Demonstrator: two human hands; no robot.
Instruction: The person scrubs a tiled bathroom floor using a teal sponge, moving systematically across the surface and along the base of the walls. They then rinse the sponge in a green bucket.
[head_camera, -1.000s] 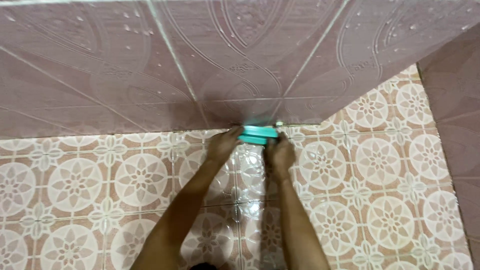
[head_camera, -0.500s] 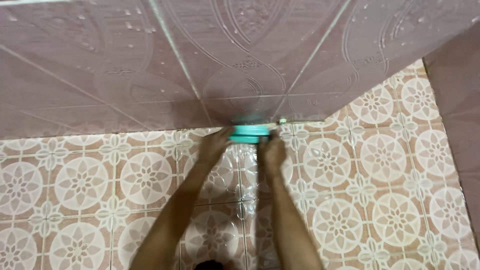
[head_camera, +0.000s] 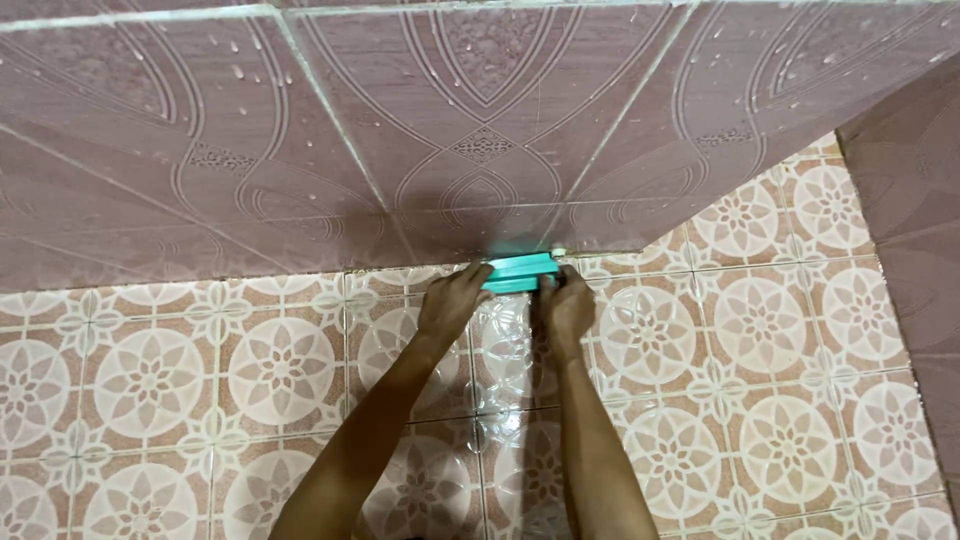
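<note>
Head view: left hand (head_camera: 452, 303) and right hand (head_camera: 567, 305) clamp opposite ends of a teal lid (head_camera: 518, 272) on a clear plastic container (head_camera: 505, 345) (likely light, slick, flexible), lying on the patterned floor tiles (head_camera: 760, 320) against the wet pink wall tiles (head_camera: 480, 150); grip best at the rigid lid rim.

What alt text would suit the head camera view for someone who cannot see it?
Two bare hands, left hand and right hand, grip a teal lid on a clear plastic container against a mauve tiled wall, above a floral-patterned floor.
</note>
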